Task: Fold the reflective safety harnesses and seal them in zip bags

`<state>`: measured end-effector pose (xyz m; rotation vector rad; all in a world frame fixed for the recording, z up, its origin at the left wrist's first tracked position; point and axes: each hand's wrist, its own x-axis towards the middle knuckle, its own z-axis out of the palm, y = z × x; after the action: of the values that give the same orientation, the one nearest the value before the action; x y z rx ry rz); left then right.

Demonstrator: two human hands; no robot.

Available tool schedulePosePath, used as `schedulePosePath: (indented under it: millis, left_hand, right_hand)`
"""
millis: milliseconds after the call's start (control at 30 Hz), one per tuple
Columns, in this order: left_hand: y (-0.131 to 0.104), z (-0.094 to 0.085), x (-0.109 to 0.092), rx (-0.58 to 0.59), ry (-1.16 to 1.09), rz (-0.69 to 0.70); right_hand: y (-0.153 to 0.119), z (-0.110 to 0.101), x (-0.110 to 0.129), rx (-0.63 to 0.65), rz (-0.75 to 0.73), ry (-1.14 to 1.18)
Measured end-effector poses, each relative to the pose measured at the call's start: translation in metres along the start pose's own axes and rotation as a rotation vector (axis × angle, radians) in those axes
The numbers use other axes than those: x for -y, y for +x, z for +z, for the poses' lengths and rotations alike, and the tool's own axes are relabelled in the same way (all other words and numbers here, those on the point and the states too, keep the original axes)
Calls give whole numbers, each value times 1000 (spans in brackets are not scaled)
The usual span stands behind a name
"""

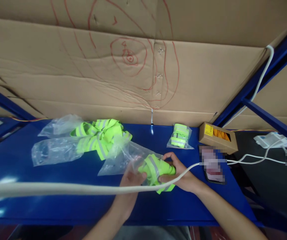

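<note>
A bundle of neon yellow-green reflective strap with silver stripes is between my hands, low over the blue table. My left hand is closed on the clear plastic bag at the bundle's left end, its fingers partly behind the film. My right hand grips the strap from the right, thumb in front and fingers curled over the top. Part of the strap sits inside the bag's mouth and a loose end hangs below. Left of my hands lies a loose heap of the same strap.
Clear bags lie at the left. A bagged strap, an open-front carton and a phone are at the right. A white cable crosses the view before my hands. Cardboard with red rings stands behind the blue table.
</note>
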<state>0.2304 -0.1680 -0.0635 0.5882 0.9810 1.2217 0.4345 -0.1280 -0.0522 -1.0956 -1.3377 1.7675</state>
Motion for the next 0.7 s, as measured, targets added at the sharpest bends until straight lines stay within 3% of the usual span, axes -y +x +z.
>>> schedulePosePath:
  millis: [200,333,500,700]
  left_hand:
    - [0,5,-18,-46,144,36]
    - [6,4,-34,-137,204,44]
    - [3,13,-23,-27,169,63]
    - [-5,24,-3,82,60,-2]
  right_hand:
    - [-2,-1,-3,-81,-143,-303]
    - [-3,1,2,-148,-245,-439]
    - [-1,3,1,-204,-209,-307]
    - [1,-1,-6,-108,-160,-68]
